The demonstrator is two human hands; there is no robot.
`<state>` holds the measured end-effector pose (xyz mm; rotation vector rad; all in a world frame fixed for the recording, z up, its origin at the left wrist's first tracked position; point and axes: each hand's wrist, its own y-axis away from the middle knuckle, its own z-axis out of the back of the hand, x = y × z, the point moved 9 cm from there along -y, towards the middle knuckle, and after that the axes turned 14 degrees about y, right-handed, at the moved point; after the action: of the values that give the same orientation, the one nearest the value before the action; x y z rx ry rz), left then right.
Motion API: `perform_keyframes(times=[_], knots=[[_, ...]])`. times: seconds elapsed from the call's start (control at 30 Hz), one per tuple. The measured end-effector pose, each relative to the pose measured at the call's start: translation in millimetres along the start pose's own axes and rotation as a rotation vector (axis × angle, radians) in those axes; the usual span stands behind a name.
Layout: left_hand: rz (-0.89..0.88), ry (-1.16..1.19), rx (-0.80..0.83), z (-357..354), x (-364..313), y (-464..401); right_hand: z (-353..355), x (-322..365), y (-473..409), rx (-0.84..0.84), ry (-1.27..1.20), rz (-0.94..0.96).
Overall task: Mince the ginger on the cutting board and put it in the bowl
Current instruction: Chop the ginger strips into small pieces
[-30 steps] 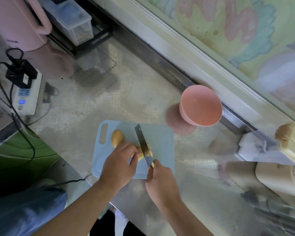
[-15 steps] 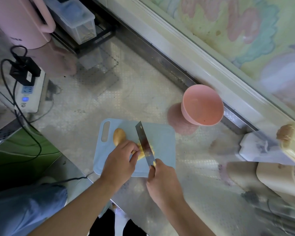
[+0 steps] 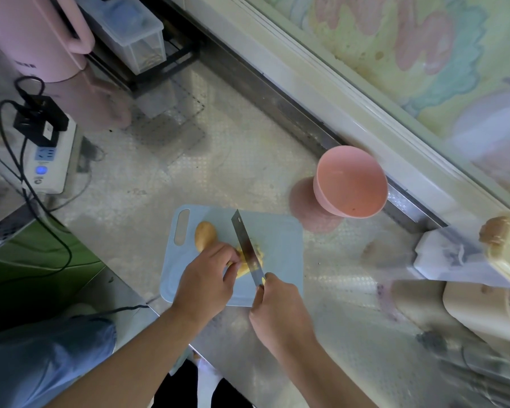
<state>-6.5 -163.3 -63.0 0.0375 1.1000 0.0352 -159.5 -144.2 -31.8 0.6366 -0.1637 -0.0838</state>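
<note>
Left hand (image 3: pixel 205 279): grip curled over the ginger (image 3: pixel 205 234), fingertips pinning it to the cutting board (image 3: pixel 280 240) just beside the blade.
Right hand (image 3: pixel 277 310): grip wrapped round the handle of the cleaver (image 3: pixel 246 245), which is hidden in the fist; only the blade shows.
Cleaver: blade set edge-down through the ginger, tip pointing away from the person.
Ginger: on the blue cutting board; one rounded end lies uncut near the board's handle slot, and a few pale cut pieces (image 3: pixel 258 251) lie on the far side of the blade.
Stage (judged): coarse slicing; nothing looks finely minced yet and the pink bowl (image 3: pixel 349 184) appears to hold no ginger.
Risk 1: the left fingertips sit very close to the blade, so a cut drifting left could nick them.
Risk 2: the ginger is rounded and may roll under pressure if the holding grip loosens.
Risk 3: the board lies near the front edge of the metal worktop (image 3: pixel 233 160); hard chopping could shift it or scatter pieces off the board.
Bowl position: upright on the worktop, beyond the board's far right corner and apart from it; the path to it looks unobstructed.
Surroundings: a power strip (image 3: pixel 49 160) with plugs and cables at left, a pink kettle (image 3: pixel 33 36) and a clear lidded container (image 3: pixel 130 33) at the back, pale appliances at right, all well apart from the board.
</note>
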Motion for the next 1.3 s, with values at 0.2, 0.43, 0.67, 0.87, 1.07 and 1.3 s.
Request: perform_keyframes(times=[0.2,0.43,0.67,0.87,1.07,1.3], knots=[[-0.004,-0.002,-0.004,0.4,1.3,-0.9,-5.2,5.1,-13.6,0.02,0.026,0.006],[-0.001,0.004,-0.005,-0.5,2.8,1.7,-14.9,12.1,-17.7,-0.02,0.002,0.04],[-0.007,0.013,-0.015,0.5,-1.0,3.5,-6.2,-6.0,-11.5,-0.086,-0.083,0.014],[-0.027,0.006,-0.017,0.5,0.3,3.2,2.8,-6.7,1.0,-0.11,-0.092,0.028],[-0.033,-0.004,-0.012,-0.6,2.6,2.4,-0.6,-0.7,2.5,-0.096,-0.059,0.027],[-0.032,-0.018,-0.007,-1.1,1.2,2.2,-4.0,1.5,-0.4,-0.097,-0.053,0.03]])
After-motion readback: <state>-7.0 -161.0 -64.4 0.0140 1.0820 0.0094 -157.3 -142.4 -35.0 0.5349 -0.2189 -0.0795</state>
